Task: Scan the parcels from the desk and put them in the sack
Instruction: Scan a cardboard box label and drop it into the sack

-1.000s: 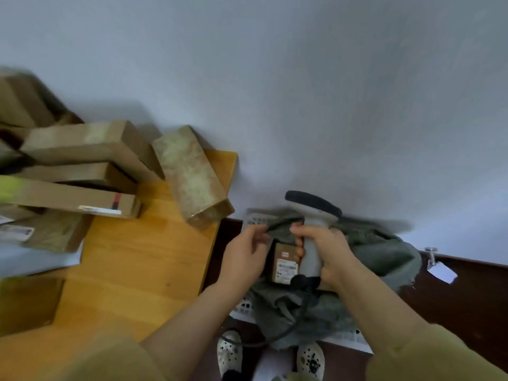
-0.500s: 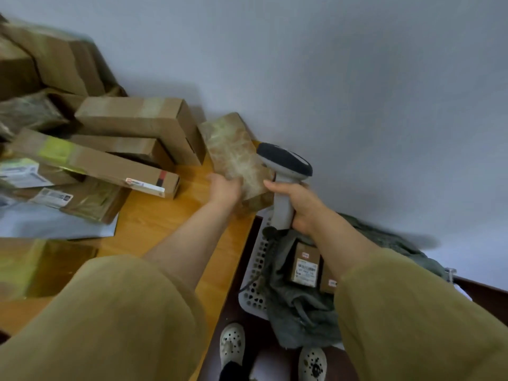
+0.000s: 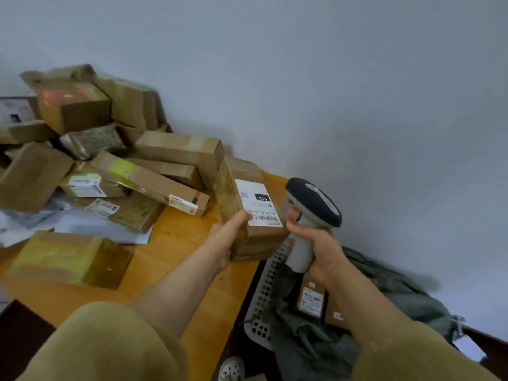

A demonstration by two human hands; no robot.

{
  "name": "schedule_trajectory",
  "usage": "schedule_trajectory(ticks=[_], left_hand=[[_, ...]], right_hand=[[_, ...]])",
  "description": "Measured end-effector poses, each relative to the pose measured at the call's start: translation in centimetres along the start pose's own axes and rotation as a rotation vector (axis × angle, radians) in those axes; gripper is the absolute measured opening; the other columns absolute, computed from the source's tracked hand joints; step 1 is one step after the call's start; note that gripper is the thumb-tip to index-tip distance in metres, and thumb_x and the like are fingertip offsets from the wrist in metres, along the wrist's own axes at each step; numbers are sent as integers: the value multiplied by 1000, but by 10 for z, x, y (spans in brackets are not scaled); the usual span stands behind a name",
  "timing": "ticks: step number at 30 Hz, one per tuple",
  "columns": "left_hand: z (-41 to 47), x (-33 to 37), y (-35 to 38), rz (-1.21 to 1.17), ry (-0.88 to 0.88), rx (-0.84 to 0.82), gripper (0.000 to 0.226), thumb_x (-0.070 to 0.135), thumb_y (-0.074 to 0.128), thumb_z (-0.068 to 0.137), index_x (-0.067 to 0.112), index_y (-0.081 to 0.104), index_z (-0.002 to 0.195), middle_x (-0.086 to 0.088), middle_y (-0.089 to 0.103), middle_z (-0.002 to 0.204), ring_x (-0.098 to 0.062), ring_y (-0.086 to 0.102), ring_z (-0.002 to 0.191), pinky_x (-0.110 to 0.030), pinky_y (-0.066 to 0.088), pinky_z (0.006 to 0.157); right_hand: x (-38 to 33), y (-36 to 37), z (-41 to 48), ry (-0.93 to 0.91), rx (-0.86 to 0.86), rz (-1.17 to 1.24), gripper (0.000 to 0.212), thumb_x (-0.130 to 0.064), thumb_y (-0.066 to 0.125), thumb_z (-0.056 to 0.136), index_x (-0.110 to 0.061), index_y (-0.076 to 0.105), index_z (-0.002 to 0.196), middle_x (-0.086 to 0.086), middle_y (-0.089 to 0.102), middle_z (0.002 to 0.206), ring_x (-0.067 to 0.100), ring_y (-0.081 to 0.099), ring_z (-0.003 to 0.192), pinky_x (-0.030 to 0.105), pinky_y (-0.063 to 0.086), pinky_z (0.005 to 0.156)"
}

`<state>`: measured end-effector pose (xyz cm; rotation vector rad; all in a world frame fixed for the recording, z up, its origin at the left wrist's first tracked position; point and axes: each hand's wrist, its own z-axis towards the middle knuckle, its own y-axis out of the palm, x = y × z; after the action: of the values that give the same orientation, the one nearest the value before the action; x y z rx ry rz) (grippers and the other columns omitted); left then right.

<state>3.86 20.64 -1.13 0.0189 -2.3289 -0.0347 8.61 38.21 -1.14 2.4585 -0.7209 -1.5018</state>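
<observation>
My left hand [image 3: 229, 234] grips a brown taped parcel [image 3: 244, 193] at the right end of the wooden desk [image 3: 176, 251], its white barcode label turned up. My right hand [image 3: 320, 247] holds a grey handheld scanner [image 3: 312, 207] with a black head, right beside the parcel's label. Below my right arm the grey-green sack [image 3: 310, 342] lies open in a white perforated basket [image 3: 261, 303], with two small brown parcels [image 3: 312, 301] inside. Several more cardboard parcels [image 3: 115, 160] are piled across the desk's back and left.
A yellow-taped box [image 3: 71, 258] sits near the desk's front left. White plastic mailers [image 3: 90, 224] lie under the pile. A pale wall runs behind the desk. Dark floor and a white shoe [image 3: 232, 369] show below the basket.
My left hand left the sack, reached to the desk and took the parcel at its right end, turning its label up. The scanner rose from the sack to beside the parcel.
</observation>
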Motion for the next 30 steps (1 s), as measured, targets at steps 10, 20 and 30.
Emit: schedule_trajectory(ticks=[10, 20, 30], left_hand=[[-76, -4, -60, 15, 143, -149, 68, 39, 75, 48, 11, 66, 109, -11, 73, 96, -27, 63, 91, -39, 52, 79], [-108, -1, -134, 259, 140, -211, 93, 59, 84, 25, 16, 65, 106, -8, 71, 99, -24, 63, 91, -40, 46, 89], [-118, 24, -138, 185, 19, 48, 48, 62, 63, 73, 18, 64, 94, -7, 67, 91, -25, 58, 84, -35, 44, 71]], right_hand=[[-20, 26, -30, -11, -115, -94, 62, -12, 79, 56, -11, 62, 116, 10, 71, 110, 32, 63, 109, 52, 50, 92], [-31, 41, -25, -73, -22, -185, 48, -8, 77, 77, -7, 56, 120, 6, 59, 102, 23, 56, 88, 52, 51, 89], [-16, 47, -15, -43, -45, -105, 48, -3, 77, 74, -7, 62, 120, 14, 67, 114, 30, 64, 103, 41, 55, 75]])
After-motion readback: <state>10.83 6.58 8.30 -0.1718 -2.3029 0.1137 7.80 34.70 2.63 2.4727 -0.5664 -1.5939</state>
